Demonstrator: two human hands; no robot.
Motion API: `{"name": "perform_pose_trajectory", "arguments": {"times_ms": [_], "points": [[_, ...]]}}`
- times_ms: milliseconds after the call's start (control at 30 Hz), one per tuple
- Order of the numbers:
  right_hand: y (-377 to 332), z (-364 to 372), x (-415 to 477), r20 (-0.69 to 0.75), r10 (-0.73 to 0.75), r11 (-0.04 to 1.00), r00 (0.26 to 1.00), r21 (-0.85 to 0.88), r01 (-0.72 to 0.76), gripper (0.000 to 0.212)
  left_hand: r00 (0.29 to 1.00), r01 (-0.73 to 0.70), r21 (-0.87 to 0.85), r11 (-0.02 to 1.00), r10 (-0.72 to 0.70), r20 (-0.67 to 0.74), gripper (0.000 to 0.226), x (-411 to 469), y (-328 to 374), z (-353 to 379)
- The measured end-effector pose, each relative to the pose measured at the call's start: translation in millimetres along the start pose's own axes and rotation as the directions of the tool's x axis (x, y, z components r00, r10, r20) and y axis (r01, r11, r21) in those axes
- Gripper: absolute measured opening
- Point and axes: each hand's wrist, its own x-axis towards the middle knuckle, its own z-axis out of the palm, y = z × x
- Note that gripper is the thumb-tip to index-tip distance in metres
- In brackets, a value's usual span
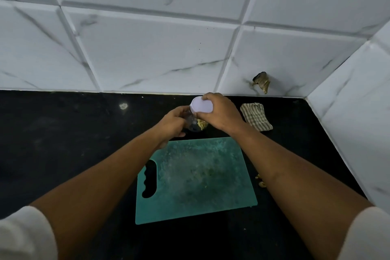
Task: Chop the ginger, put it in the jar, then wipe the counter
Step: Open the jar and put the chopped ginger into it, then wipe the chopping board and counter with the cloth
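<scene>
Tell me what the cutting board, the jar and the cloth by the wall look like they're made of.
Cutting board: probably plastic, matte teal, scuffed pale by knife marks, with a moulded handle slot.
Jar: clear glass or plastic, can't tell which; ginger shows through it. Its lid looks like smooth white plastic.
Cloth: soft woven fabric, striped and rumpled.

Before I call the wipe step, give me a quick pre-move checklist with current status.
1. Chopped ginger inside clear jar: ok.
2. White round lid seated: cannot tell; right hand grips it on the jar.
3. Left hand steadying the jar: ok.
4. Striped folded cloth free on the black counter: ok.
5. Green plastic cutting board clean: not ok, residue shows.
6. Counter free of scraps: not ok, bits beside the board.
</scene>
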Motion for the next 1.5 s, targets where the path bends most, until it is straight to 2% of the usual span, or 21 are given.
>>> {"name": "perform_pose_trajectory", "arguments": {"times_ms": [133,300,467,633,800,1000,1167,1500], "points": [[1.5,1.0,4.8,0.0,0.0,0.999,1.0,0.036,0.0,0.061,1.0,-0.004,-0.027,1.0,0.004,0.003,0.056,7.9,-2.5,-6.5],[3.8,-2.0,2.9,0.071,0.001,0.996,0.997,0.086,-0.007,0.062,1.0,0.001,-0.053,0.999,0.0,0.006,0.062,10.9,-11.8,-12.1],[8.7,-12.2,-10.8,0.07,0.049,0.99,0.996,0.128,-0.058,0.068,0.998,-0.011,-0.088,0.996,0.005,-0.061,0.063,1.2,-17.2,-14.6],[20.1,-30.4,-45.3,0.032,0.127,0.973,0.991,0.188,-0.131,0.053,0.997,-0.051,-0.106,0.993,0.044,-0.067,0.057,-19.8,-25.3,-16.2],[32.0,-41.4,-92.4,0.006,0.178,0.965,0.984,0.194,-0.175,0.039,0.998,-0.06,-0.122,0.991,0.057,-0.029,0.05,-43.4,-35.0,2.0],[56.5,-49.8,-148.2,-0.028,0.239,0.951,0.971,0.21,-0.228,0.032,0.998,-0.038,-0.115,0.993,0.043,0.04,0.047,-63.6,-45.9,42.8],[83.4,-55.6,-188.1,-0.048,0.314,0.928,0.948,0.226,-0.296,0.028,0.995,-0.044,-0.063,0.997,0.049,0.088,0.046,-76.8,-50.8,75.0],[125.7,-56.2,-243.2,0.005,0.412,0.886,0.911,0.23,-0.402,0.029,0.988,-0.032,0.014,0.999,0.029,0.15,0.044,-89.9,-61.8,119.5]]}}
